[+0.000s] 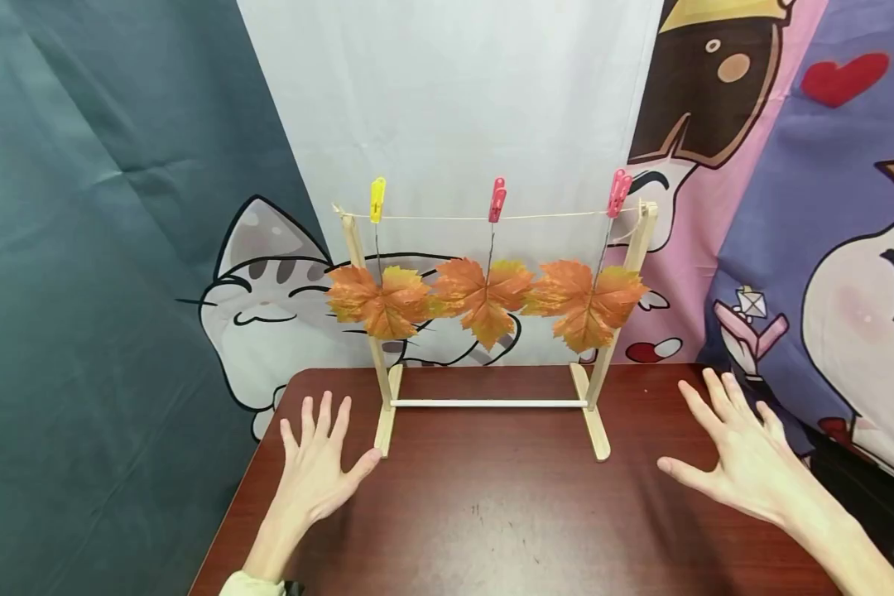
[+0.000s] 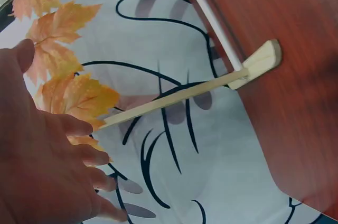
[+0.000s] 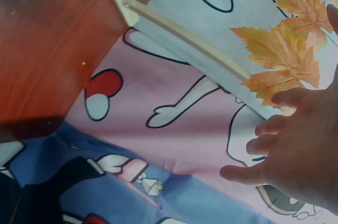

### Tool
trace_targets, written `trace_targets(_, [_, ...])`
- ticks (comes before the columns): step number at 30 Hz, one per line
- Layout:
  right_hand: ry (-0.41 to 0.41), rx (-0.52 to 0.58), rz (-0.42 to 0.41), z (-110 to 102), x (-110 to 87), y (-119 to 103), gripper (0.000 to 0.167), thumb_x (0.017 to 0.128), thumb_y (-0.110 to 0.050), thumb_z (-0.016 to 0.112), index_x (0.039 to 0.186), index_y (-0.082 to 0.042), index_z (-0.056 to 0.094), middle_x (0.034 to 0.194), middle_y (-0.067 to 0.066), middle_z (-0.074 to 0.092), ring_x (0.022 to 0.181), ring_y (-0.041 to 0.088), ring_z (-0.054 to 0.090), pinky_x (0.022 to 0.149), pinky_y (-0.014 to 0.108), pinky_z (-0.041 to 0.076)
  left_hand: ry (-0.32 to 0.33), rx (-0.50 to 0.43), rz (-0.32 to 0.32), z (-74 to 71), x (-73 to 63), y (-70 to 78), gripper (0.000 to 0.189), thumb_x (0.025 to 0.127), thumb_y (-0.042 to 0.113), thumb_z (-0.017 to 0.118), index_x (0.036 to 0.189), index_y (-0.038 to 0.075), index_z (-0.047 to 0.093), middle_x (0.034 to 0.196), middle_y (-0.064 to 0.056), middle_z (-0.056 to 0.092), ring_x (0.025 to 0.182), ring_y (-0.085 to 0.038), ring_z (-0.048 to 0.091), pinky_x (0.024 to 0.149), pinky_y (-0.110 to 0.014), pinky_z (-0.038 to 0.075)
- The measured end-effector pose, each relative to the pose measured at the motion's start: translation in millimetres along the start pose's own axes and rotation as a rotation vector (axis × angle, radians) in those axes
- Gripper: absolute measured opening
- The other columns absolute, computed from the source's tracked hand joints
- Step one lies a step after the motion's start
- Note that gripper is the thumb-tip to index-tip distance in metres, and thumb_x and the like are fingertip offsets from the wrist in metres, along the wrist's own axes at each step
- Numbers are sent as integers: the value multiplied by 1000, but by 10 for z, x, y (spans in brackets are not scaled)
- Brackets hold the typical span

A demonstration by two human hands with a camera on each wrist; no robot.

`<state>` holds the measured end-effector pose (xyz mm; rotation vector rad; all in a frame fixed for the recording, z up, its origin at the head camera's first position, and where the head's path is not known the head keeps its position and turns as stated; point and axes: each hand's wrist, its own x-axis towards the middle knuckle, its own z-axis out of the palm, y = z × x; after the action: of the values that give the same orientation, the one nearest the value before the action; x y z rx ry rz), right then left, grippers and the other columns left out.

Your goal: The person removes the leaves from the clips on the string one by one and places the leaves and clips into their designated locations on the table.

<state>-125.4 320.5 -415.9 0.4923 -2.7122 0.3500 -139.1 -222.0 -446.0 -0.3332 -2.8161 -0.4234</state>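
A small wooden rack (image 1: pixel 488 404) stands at the back of the table, with a string (image 1: pixel 432 218) tied between its two posts. From the string hang three orange-yellow artificial maple leaves (image 1: pixel 484 294) by thin stems. A yellow clothespin (image 1: pixel 377 200) clips the left stem; a pink clothespin (image 1: pixel 497 200) clips the middle one, and another pink clothespin (image 1: pixel 619 194) the right. My left hand (image 1: pixel 316 472), fingers spread, is over the table near the rack's left foot. To the right of the rack, my right hand (image 1: pixel 748 455) is also spread, holding nothing.
The dark red-brown table (image 1: pixel 492 505) extends in front of the rack. Behind it hangs a cloth backdrop (image 1: pixel 454 108) printed with cartoon figures, and a plain teal cloth (image 1: pixel 104 248) hangs on the left. Dark material (image 1: pixel 857 488) lies beyond the table's right edge.
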Motion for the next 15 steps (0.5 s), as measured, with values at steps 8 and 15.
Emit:
trace_targets(8, [117, 62, -130, -155, 327, -147, 95, 68, -43, 89, 143, 1, 50, 142, 29, 49, 130, 44, 48, 113, 50, 29, 179, -191, 5, -159, 275, 94, 69, 88, 23, 75, 143, -6, 47, 141, -26, 52, 127, -44, 51, 97, -61, 43])
trace_targets(15, [217, 152, -224, -241, 657, -350, 68, 69, -20, 88, 130, -4, 63, 112, 15, 72, 85, 28, 73, 71, 44, 56, 426, -451, -4, -321, 603, 221, 30, 85, 4, 74, 113, -1, 66, 102, -14, 73, 81, -27, 73, 65, -34, 58])
